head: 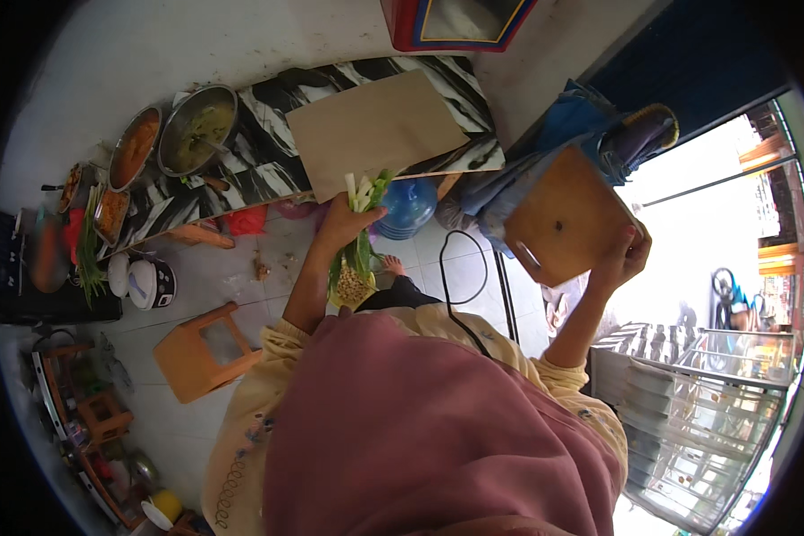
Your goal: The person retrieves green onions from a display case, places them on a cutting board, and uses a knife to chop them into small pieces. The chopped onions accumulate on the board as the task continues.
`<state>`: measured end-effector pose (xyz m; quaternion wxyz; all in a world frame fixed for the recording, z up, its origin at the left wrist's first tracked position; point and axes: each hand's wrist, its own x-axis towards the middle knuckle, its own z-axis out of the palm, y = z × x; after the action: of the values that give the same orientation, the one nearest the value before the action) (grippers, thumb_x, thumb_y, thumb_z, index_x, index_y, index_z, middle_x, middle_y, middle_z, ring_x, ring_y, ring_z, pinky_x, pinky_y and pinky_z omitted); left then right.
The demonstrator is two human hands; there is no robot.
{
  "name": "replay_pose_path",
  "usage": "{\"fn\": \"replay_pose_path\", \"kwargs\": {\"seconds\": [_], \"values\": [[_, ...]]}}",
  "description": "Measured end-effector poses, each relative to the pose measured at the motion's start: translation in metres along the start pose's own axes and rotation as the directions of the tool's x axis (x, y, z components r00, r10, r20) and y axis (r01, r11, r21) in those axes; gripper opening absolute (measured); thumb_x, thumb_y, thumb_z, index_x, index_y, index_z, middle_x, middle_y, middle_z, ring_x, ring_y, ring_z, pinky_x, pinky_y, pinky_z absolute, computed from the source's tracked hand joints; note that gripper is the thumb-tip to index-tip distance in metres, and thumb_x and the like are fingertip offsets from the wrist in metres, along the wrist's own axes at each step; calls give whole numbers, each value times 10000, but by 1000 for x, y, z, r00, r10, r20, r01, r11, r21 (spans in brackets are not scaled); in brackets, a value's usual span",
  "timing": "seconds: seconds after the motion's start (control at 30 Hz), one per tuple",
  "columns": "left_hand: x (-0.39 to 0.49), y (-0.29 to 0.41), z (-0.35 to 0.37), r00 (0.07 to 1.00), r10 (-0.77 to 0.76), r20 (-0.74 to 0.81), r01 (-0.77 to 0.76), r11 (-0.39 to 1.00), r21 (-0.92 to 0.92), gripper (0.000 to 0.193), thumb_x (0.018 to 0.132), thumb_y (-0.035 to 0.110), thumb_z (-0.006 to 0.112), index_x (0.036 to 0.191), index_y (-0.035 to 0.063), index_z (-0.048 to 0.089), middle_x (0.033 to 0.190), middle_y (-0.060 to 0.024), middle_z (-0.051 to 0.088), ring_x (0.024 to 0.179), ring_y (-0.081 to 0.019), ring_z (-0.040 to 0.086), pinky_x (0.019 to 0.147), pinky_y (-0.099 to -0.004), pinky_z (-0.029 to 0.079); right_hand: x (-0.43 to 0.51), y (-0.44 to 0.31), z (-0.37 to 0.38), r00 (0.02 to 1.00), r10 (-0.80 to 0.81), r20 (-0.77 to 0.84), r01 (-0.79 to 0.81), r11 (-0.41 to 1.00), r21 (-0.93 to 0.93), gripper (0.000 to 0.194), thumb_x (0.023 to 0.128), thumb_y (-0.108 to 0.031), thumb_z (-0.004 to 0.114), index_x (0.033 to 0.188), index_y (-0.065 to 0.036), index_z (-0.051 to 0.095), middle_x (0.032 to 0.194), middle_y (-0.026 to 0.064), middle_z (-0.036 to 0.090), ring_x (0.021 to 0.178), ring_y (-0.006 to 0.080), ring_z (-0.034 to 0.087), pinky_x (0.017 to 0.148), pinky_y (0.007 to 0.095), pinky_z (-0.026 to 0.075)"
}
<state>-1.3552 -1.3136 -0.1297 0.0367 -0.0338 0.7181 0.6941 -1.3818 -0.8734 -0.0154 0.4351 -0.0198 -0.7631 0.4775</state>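
Observation:
My left hand is closed around a bunch of leafy green vegetables with pale cut stalks pointing up. Under the hanging leaves, a yellow bowl holds small pale pieces, perhaps beans or nuts. Off to the right, my right hand grips a brown wooden cutting board by its edge, raised and tilted. The board has a slot handle at its lower corner and a dark spot in the middle. A beige flat sheet lies on the marble-patterned table in front of me.
Metal bowls of green soup and orange food stand on the table's left part. A blue ball-like object sits under its edge. An orange plastic stool and a rice cooker are on the left. A black cable loops on the right.

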Motion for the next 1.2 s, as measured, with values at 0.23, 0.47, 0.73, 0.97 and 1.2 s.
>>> {"fn": "replay_pose_path", "kwargs": {"seconds": [0.23,0.47,0.73,0.97,1.2], "values": [[0,81,59,993,53,105,-22,961,-275,439,818,109,754,1200,21,557,1173,-81,656,683,-73,543,638,-247,473,-13,-8,21,770,633,-84,-386,566,728,462,1052,-328,289,1313,11,461,1294,164,525,1197,284,525,1004,451,454],[-20,97,51,974,53,221,89,807,-584,379,783,150,792,1099,53,607,792,-14,628,570,-68,510,531,-226,449,-92,-10,59,502,777,381,-566,-38,823,484,1060,-372,263,1356,-37,449,1389,109,504,1291,278,463,1095,432,369],[-80,126,47,956,6,292,130,888,-442,460,722,132,808,1124,58,596,988,-32,654,777,-98,585,666,-238,487,-194,2,104,86,760,644,-770,-359,527,421,1055,-299,302,1357,-34,429,1331,117,542,1220,292,528,1073,436,410],[-132,135,17,1000,-4,-16,-6,825,-565,404,750,113,767,1104,40,584,1006,-50,626,940,-163,598,841,-311,494,-194,-31,150,674,419,608,-584,806,92,613,892,-197,673,1417,-51,391,1231,163,573,1112,284,572,866,374,484],[-195,137,-13,964,-20,-265,-137,816,-562,394,789,161,712,1125,15,565,1038,-78,596,1029,-210,574,937,-346,457,-226,-158,196,558,-466,687,-374,599,709,528,1019,-358,432,1480,-114,346,1513,181,315,1421,320,261,1158,403,196]]}}
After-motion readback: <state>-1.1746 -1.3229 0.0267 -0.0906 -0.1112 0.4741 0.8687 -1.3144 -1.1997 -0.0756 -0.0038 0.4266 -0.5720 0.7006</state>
